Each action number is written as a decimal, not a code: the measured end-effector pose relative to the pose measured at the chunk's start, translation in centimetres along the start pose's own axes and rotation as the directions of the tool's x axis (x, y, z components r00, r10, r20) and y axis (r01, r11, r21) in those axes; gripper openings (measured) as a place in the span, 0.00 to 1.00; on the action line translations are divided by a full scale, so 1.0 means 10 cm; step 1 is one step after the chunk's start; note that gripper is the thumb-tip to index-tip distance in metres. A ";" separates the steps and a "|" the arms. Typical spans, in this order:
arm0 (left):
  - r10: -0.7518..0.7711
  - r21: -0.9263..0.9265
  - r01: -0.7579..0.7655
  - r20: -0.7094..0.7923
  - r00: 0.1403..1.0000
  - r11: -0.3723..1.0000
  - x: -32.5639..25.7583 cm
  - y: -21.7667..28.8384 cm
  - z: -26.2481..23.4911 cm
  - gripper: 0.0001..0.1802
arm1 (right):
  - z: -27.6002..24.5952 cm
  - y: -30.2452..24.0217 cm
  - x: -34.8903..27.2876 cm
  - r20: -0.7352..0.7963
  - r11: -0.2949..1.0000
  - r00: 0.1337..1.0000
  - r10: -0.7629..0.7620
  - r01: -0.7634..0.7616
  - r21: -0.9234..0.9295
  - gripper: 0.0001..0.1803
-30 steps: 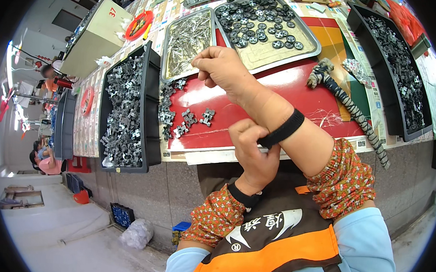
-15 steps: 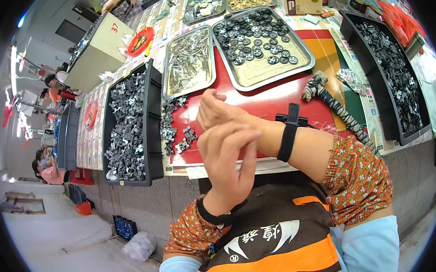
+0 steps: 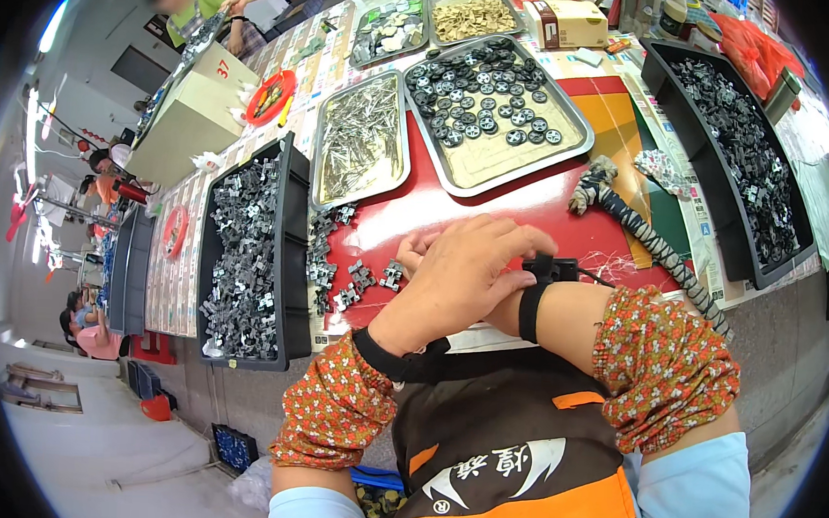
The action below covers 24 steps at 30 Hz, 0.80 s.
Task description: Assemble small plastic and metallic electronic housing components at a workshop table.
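Left hand (image 3: 458, 278) spreads open over right hand (image 3: 412, 249), beside black wrist strap (image 3: 530, 312); right mostly hidden, can't tell if closed.

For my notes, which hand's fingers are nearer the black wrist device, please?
Left: the left hand has fingertips beside the device; the right hand shows fingers farther left.

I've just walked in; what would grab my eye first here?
Probably the black wheels heaped in a metal tray beyond the hands, above the shiny red board. Then a dark bin of small parts on the left. Nearest, the left hand crosses the right wrist, near a black strap.
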<state>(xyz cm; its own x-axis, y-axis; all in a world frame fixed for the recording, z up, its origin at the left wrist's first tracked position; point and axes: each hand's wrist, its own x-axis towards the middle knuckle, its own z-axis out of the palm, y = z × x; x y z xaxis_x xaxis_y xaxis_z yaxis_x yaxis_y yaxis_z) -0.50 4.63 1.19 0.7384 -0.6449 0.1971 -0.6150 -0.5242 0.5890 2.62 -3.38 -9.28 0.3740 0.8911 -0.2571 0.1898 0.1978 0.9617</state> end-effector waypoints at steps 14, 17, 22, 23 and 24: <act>-0.214 -0.332 0.216 0.042 0.976 0.918 0.27 -0.09 0.23 0.13 | -0.27 -0.60 0.60 0.303 0.950 0.953 -0.003 0.097 -0.296 0.18; 0.161 -0.011 -0.165 -0.146 0.976 0.986 0.22 -0.11 0.20 0.13 | -0.22 -0.63 0.71 0.182 0.995 0.980 0.082 -0.069 -0.076 0.16; 0.227 -0.024 -0.231 -0.119 0.967 0.973 0.01 -0.16 0.15 0.12 | -0.25 -0.38 0.20 0.245 0.911 0.899 0.363 -0.286 -0.298 0.13; 0.226 -0.005 -0.228 -0.100 0.969 0.974 -0.03 -0.16 0.16 0.11 | -0.19 -0.45 0.03 0.248 0.923 0.903 0.351 -0.291 -0.251 0.13; 0.225 -0.006 -0.226 -0.099 0.969 0.974 -0.06 -0.15 0.17 0.11 | -0.19 -0.49 -0.02 0.248 0.934 0.907 0.339 -0.294 -0.202 0.13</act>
<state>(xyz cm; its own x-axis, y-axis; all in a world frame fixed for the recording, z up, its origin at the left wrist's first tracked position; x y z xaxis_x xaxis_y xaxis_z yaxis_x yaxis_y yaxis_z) -0.50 4.88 -1.17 0.6051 -0.6878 0.4010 -0.7644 -0.3611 0.5341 -0.09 -3.80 -13.74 0.6291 0.7742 0.0695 -0.1162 0.0052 0.9932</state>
